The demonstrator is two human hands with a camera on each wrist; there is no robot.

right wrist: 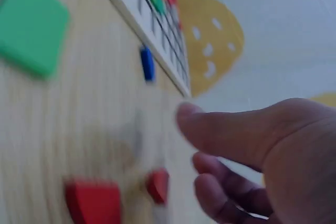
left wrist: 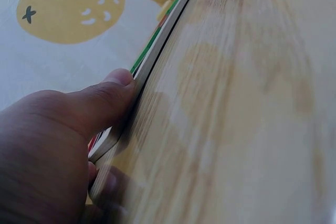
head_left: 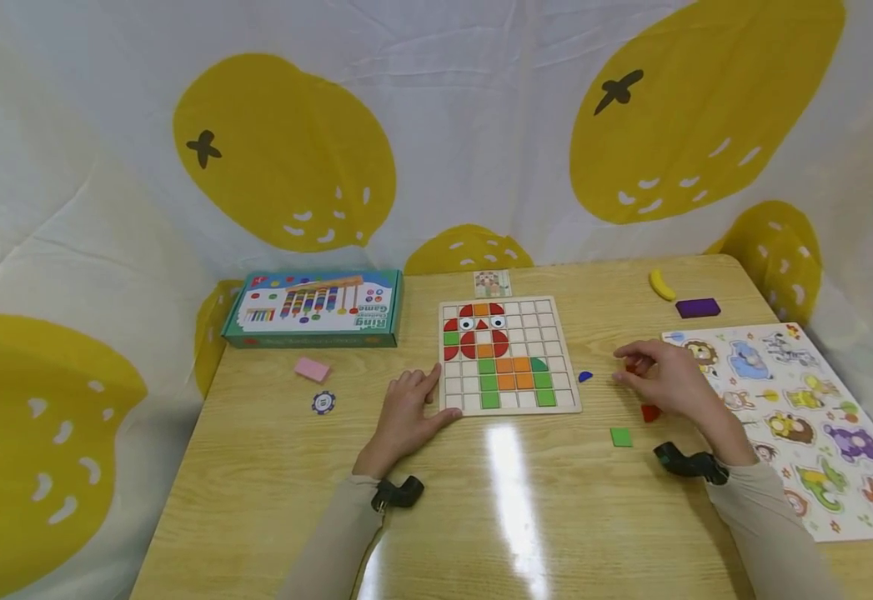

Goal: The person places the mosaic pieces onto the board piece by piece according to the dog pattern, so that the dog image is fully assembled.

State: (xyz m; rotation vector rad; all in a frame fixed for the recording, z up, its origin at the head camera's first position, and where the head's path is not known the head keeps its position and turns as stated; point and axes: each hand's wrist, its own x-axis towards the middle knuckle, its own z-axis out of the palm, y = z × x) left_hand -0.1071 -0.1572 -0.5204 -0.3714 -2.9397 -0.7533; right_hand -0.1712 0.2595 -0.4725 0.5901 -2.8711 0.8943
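Note:
A square wooden grid board (head_left: pixel 513 398) holds red, orange and green tiles and two eye pieces. My left hand (head_left: pixel 406 410) steadies its lower left corner, thumb along the near edge and index finger at the left side. In the left wrist view, the thumb (left wrist: pixel 116 85) rests against the board's rim (left wrist: pixel 152 59). Right of the board, my right hand (head_left: pixel 669 377) hovers above the table, thumb and fingers apart with nothing between them. Under and beside it lie a large red piece (right wrist: pixel 94 200) and a smaller red piece (right wrist: pixel 158 186). A blue half-round piece (head_left: pixel 585 377) and a green square (head_left: pixel 620 437) are nearby.
An animal puzzle board (head_left: pixel 819 417) lies at the right. Behind it are a purple block (head_left: pixel 698 308) and a yellow curved piece (head_left: pixel 661 285). A pattern card (head_left: pixel 492 283), a game box (head_left: pixel 312 308), a pink block (head_left: pixel 312 369) and a round chip (head_left: pixel 323 402) also lie around.

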